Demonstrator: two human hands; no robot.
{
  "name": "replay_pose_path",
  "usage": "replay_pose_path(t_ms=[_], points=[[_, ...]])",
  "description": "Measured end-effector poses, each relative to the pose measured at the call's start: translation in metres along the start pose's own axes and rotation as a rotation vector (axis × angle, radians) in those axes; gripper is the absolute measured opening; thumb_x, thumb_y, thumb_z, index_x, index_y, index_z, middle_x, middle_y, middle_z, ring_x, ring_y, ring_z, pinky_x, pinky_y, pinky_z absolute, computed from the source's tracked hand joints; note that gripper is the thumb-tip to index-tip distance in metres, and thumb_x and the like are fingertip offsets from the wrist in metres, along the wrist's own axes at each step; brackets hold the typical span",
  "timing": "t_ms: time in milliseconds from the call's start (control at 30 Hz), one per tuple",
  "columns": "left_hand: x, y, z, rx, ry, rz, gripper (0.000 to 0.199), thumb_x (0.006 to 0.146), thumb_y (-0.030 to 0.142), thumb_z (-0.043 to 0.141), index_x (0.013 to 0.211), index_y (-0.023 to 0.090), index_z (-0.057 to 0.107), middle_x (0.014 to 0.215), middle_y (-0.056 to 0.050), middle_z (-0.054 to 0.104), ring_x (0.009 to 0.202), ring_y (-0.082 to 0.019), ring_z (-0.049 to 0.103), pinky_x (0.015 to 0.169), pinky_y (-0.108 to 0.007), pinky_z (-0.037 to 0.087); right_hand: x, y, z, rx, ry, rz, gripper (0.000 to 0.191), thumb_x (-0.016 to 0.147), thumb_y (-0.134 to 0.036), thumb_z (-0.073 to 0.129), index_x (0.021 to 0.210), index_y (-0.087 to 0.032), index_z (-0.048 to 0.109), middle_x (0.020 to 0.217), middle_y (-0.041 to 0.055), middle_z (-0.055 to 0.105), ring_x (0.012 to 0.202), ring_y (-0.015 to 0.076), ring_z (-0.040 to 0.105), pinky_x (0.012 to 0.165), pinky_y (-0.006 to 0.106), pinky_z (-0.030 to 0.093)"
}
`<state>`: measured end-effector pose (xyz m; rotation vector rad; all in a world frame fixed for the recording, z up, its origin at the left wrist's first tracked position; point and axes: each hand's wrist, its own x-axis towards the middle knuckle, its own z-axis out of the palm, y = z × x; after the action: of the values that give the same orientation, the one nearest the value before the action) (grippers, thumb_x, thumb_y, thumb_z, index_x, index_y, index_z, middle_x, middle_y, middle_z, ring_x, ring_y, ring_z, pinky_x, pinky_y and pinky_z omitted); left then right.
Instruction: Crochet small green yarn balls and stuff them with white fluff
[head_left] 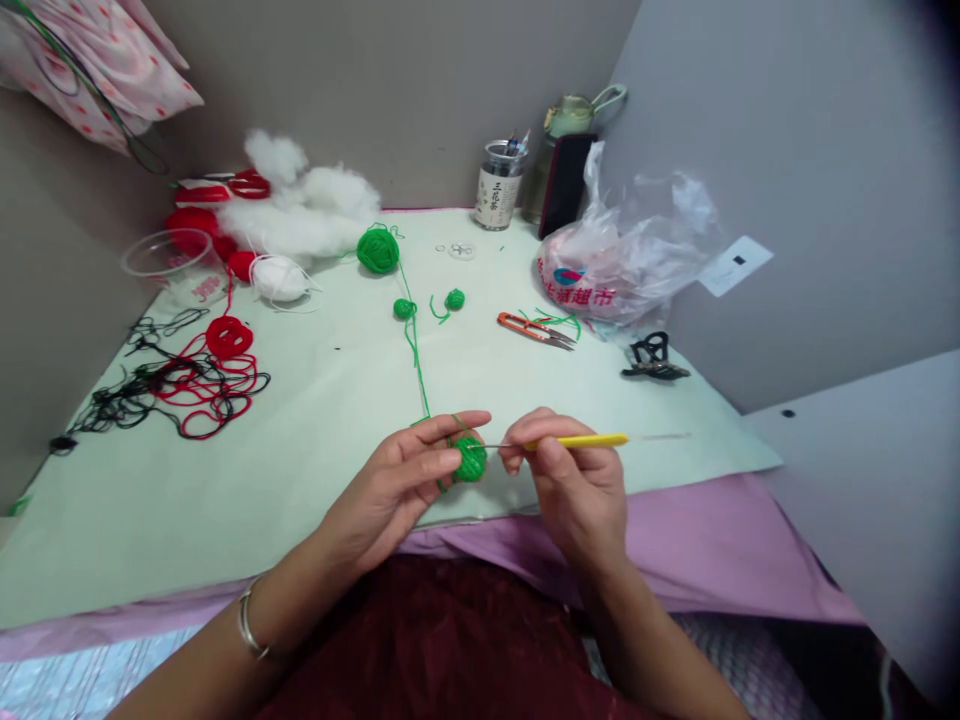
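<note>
My left hand (409, 475) holds a small green crocheted piece (471, 460) between thumb and fingers, with the index finger stretched out above it. Green yarn (418, 370) runs from this hand up the table to a green yarn ball (378, 249). In my right hand (574, 470) is a crochet hook with a yellow handle (592, 441), gripped near its front. The hook's thin metal tip reaches left and touches the top of the green piece. Two small green crocheted balls (403, 309) (454, 299) lie beyond my hands.
Orange-handled snips (534, 329) lie right of centre, with a black claw clip (654, 358) further right. Behind are a plastic bag (622, 260), a phone (568, 185) and a pen jar (499, 187). White stuffing (300, 210), red yarn (229, 338) and tangled black yarn (120, 395) occupy the left.
</note>
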<state>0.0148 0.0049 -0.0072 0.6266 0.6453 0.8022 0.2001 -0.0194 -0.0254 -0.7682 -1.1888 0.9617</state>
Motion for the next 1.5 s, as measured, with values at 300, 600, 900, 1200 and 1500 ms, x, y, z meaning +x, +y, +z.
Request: replay_pose_path(t_ms=[300,600,900,1200,1500], points=[[-0.002,-0.004,0.0,0.324,0.051,0.112,0.05,0.073,0.024,0.092,0.121,0.026,0.078,0.107,-0.004,0.074,0.104,-0.02,0.069,0.093,-0.031,0.052,0.001,0.004,-0.001,0.079,-0.044,0.167,0.017,0.103,-0.032,0.064,0.101,-0.027,0.08,0.094,0.0003,0.077,0.077,0.0117,0.067,0.072,0.025,0.053],[-0.005,0.001,0.003,0.492,0.088,0.153,0.041,0.076,0.021,0.087,0.116,0.022,0.077,0.109,-0.006,0.073,0.099,-0.019,0.066,0.094,-0.033,0.052,0.003,-0.01,-0.011,-0.157,-0.137,0.1,0.022,0.108,-0.028,0.053,0.103,-0.026,0.075,0.094,0.0011,0.076,0.08,0.0129,0.07,0.075,0.027,0.058],[-0.004,-0.012,0.003,0.246,0.16,0.175,0.046,0.082,0.031,0.088,0.126,0.027,0.076,0.105,-0.001,0.072,0.101,-0.015,0.066,0.092,-0.024,0.05,-0.005,-0.007,-0.003,-1.012,-0.242,-0.7,0.029,0.096,-0.008,0.066,0.118,-0.023,0.076,0.109,0.0092,0.078,0.1,0.0206,0.076,0.084,0.031,0.064],[-0.003,0.001,0.001,-0.002,0.008,-0.054,0.055,0.075,0.023,0.09,0.128,0.021,0.077,0.102,-0.005,0.073,0.092,-0.015,0.063,0.087,-0.025,0.045,-0.006,-0.006,-0.003,-0.366,-0.031,-0.239,0.026,0.101,-0.016,0.059,0.115,-0.028,0.078,0.096,0.0049,0.078,0.082,0.0191,0.073,0.072,0.035,0.061],[-0.003,-0.003,0.009,0.121,0.077,0.036,0.053,0.073,0.022,0.091,0.124,0.025,0.078,0.101,-0.003,0.073,0.1,-0.019,0.065,0.095,-0.031,0.046,-0.005,-0.001,0.002,-0.352,-0.026,-0.123,0.019,0.1,-0.021,0.063,0.105,-0.028,0.081,0.093,0.0055,0.075,0.076,0.0178,0.071,0.066,0.033,0.06]])
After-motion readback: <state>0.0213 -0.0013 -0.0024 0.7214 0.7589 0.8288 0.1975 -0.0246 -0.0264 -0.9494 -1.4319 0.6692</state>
